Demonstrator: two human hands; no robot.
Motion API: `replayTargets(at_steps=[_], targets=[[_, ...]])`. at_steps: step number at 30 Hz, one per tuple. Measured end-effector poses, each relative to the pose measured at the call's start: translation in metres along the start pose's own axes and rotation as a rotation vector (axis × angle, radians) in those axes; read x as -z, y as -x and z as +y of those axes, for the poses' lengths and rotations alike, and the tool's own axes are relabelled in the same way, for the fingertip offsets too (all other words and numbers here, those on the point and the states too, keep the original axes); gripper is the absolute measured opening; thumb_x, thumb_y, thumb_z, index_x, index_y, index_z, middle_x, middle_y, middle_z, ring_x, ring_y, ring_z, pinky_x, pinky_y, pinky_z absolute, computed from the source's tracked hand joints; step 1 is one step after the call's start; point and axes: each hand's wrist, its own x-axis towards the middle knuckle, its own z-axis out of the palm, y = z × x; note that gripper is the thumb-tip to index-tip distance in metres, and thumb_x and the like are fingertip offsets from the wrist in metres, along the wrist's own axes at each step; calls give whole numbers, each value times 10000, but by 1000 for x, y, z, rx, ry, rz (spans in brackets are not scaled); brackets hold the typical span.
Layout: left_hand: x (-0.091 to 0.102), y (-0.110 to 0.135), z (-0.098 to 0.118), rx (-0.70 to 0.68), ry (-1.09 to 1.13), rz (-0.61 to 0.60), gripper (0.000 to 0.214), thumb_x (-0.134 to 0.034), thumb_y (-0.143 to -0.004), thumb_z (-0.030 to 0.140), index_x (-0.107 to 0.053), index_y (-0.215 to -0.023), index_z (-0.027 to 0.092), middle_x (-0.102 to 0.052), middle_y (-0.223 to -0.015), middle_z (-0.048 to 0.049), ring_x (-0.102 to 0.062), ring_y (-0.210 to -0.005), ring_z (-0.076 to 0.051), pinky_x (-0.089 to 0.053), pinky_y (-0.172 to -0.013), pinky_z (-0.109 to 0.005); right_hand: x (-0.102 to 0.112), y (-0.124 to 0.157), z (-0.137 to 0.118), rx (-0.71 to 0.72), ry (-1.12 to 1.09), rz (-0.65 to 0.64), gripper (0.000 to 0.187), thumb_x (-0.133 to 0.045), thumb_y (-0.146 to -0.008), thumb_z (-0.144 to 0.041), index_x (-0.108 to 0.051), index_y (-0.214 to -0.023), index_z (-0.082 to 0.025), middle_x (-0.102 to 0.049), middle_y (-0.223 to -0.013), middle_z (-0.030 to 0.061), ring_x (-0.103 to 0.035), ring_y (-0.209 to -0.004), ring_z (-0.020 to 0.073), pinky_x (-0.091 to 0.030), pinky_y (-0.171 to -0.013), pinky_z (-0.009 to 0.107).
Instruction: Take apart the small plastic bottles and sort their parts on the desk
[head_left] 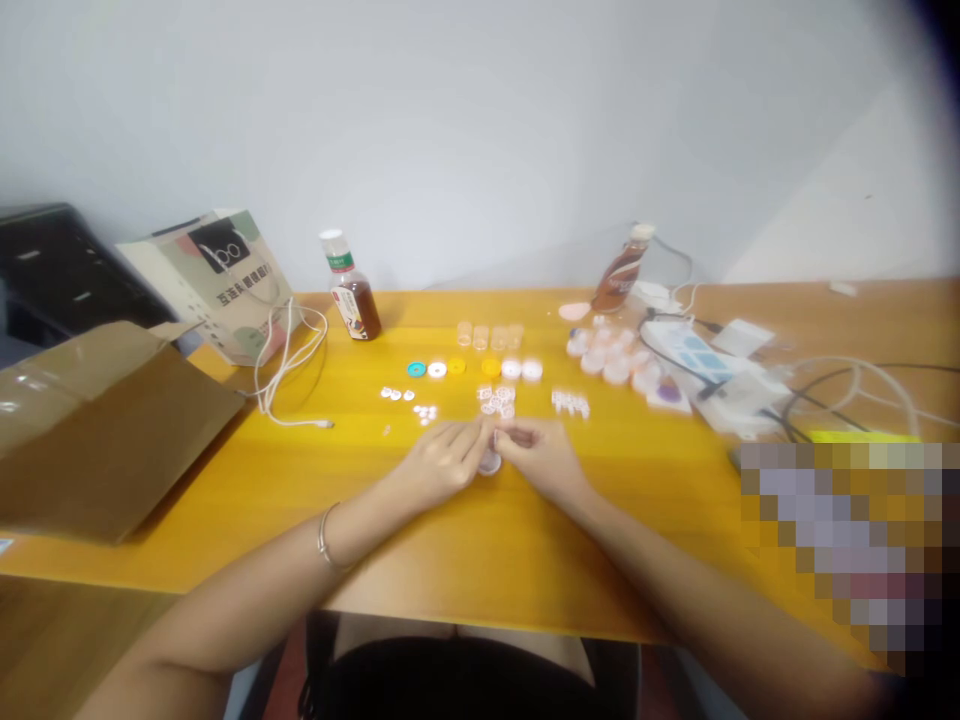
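My left hand and my right hand meet over the desk's middle, fingertips pinched together. A tiny whitish piece seems to be between them, but blur and fingers hide its kind. Just beneath the fingertips lies a small round clear part. Beyond the hands is a cluster of white patterned pieces. Small white bits and white discs lie to the left, toothed-looking white pieces to the right. Farther back runs a row of round caps, including a blue ring and a yellow cap.
Clear cups stand behind the caps. A dark drink bottle and a brown bottle flank them. At left are a cardboard box, a paper bag and a white cable; at right, rounded containers and a power strip.
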Motion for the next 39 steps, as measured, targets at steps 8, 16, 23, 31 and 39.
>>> replayTargets(at_steps=[8, 16, 23, 31, 39], targets=[[-1, -3, 2, -17, -68, -19, 255, -379, -885, 94, -507, -1092, 20, -646, -955, -164, -642, -816, -191, -525, -681, -311, -1, -3, -3, -35, 81, 29, 231, -518, -648, -198, -713, -768, -172, -719, -800, -1, -664, -819, 205, -529, -745, 293], [-7, -6, 1, -34, -131, -40, 239, -379, -879, 93, -539, -1039, 15, -654, -925, -148, -641, -758, -179, -522, -645, -296, 1, -6, -2, -24, 151, 64, 191, -504, -630, -180, -693, -654, -167, -712, -723, -5, -663, -754, 190, -518, -670, 247], [-6, -5, 1, -3, -59, -49, 251, -359, -890, 100, -525, -1064, 27, -649, -934, -146, -639, -812, -179, -520, -700, -310, 0, -6, -2, -20, 134, 72, 159, -504, -642, -202, -646, -586, -160, -703, -699, -2, -658, -723, 188, -512, -652, 253], [-14, 0, -5, 141, 144, -1, 234, -419, -889, 175, -549, -1072, 109, -665, -901, -95, -633, -785, -163, -519, -700, -293, 6, -12, 4, -17, -7, -2, 165, -544, -676, -251, -680, -710, -163, -708, -766, 17, -653, -739, 168, -514, -728, 285], [-20, 2, -8, 427, 621, 75, 270, -506, -852, 250, -566, -1105, 177, -662, -969, -67, -630, -865, -150, -513, -786, -268, 12, -16, 13, -51, -146, -46, 201, -628, -677, -343, -653, -748, -157, -686, -698, 17, -623, -614, 124, -505, -661, 263]])
